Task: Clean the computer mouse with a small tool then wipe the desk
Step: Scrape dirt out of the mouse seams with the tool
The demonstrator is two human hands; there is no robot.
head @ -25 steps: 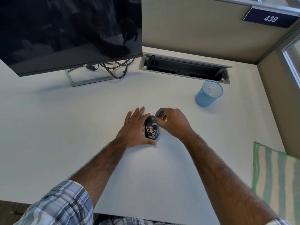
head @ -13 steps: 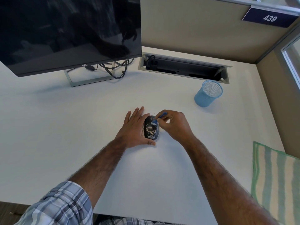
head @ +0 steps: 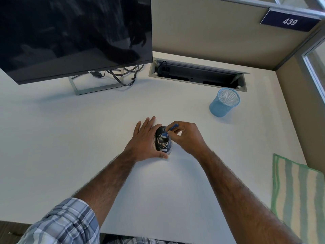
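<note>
The wide white bench (head: 88,138) carries everything, so any debris scraped loose lands on it and, I judge, could be smeared about if the wipe is rushed. The green-and-white striped cloth (head: 297,199) lies well apart at the right edge, untouched. The small black computer mouse with pale speckled grime (head: 162,140) sits mid-bench, braced by the left hand (head: 144,140), whose fingers press flat against its side rather than wrapping it; a hard stroke could skid the mouse out. The right hand (head: 186,136) has its fingers pinched on the little blue tool (head: 173,128), tip on the mouse's top. Too much pressure might scratch the shell or flick grit towards the blue mesh cup (head: 223,103).
</note>
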